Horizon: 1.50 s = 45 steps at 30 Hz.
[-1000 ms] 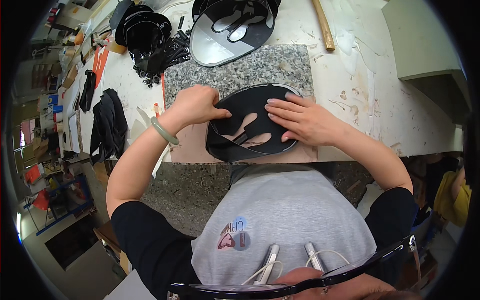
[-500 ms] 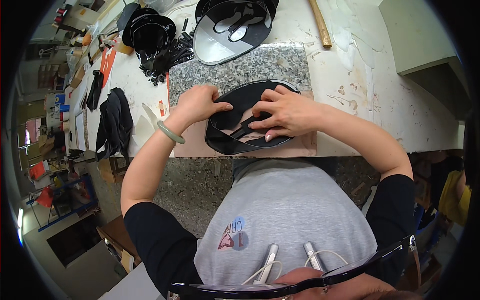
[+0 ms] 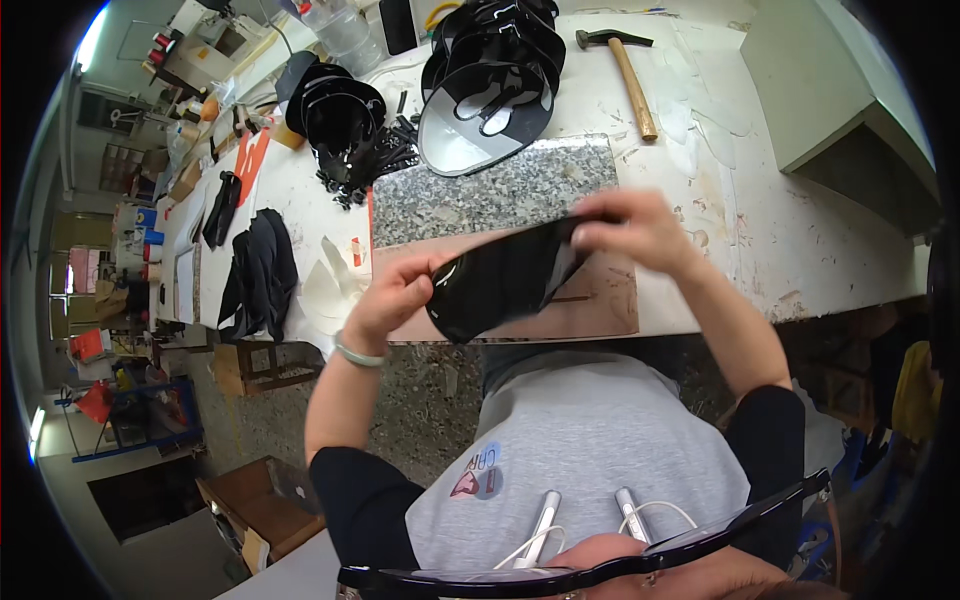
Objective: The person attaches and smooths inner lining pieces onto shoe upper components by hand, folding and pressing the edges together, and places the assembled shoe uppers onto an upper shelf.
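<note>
A glossy black shoe upper [image 3: 510, 275] is held tilted above a pinkish-brown board [image 3: 606, 312] at the near edge of the bench. My left hand [image 3: 385, 300] grips its left end, thumb on top and fingers curled beneath. At the far right end, my right hand [image 3: 645, 235] pinches the edge between thumb and fingers, slightly smeared by motion. The smooth shiny face is turned up, so the inside of the upper is hidden. Just beyond the board lies a speckled granite slab [image 3: 450, 210].
Behind the slab stands a stack of black uppers [image 3: 490, 95], with a second stack [image 3: 345, 105] and small black strips [image 3: 395, 150] to its left. A wooden-handled hammer [image 3: 632, 92] lies back right, near a grey-green box [image 3: 800, 90]. Black pieces [image 3: 262, 275] and white scraps [image 3: 330, 290] lie left.
The upper lay open on the board with its inside showing; now it is lifted and turned, shiny face up. My right hand has moved to its far right end. The view has shifted.
</note>
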Available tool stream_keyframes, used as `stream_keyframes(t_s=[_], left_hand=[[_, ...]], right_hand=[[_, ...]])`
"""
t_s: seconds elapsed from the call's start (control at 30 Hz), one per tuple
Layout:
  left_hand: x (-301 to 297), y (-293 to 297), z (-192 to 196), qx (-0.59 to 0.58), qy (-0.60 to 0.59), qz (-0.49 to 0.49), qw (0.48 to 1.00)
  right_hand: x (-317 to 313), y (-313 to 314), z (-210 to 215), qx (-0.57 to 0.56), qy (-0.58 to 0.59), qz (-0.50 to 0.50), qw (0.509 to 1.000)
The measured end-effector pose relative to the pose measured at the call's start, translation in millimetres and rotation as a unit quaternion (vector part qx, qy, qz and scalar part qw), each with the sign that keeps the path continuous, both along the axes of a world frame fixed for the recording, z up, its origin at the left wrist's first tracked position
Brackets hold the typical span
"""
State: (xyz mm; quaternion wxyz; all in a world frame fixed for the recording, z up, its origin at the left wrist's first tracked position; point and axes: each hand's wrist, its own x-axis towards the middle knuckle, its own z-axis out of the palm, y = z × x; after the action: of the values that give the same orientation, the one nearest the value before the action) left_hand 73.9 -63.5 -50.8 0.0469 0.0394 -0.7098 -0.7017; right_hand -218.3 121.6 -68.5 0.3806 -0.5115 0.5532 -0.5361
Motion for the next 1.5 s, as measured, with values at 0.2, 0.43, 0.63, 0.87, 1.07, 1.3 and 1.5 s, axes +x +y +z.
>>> stream_keyframes(t_s=[0.2, 0.43, 0.63, 0.87, 1.07, 1.3, 1.5], left_hand=[[-82, 60, 7, 0.439, 0.266, 0.059, 0.856], [-113, 96, -1, 0.45, 0.194, 0.1, 0.866], [-100, 93, -10, 0.415, 0.202, 0.139, 0.876], [-98, 89, 18, 0.177, 0.194, 0.168, 0.95], [-101, 92, 14, 0.115, 0.073, 0.104, 0.985], [-106, 103, -30, 0.056, -0.039, 0.117, 0.991], [-97, 111, -8, -0.451, 0.094, 0.037, 0.887]], right_hand=[[8, -13, 62, -0.181, 0.245, -0.191, 0.933], [23, 18, 38, -0.175, 0.267, -0.097, 0.943], [12, 26, 36, -0.11, 0.159, 0.03, 0.981], [6, 23, 48, -0.08, -0.086, 0.106, 0.987], [24, 29, 15, -0.024, -0.38, 0.012, 0.925], [9, 58, -35, -0.009, -0.439, -0.06, 0.897], [6, 66, 48, -0.122, 0.468, -0.016, 0.875]])
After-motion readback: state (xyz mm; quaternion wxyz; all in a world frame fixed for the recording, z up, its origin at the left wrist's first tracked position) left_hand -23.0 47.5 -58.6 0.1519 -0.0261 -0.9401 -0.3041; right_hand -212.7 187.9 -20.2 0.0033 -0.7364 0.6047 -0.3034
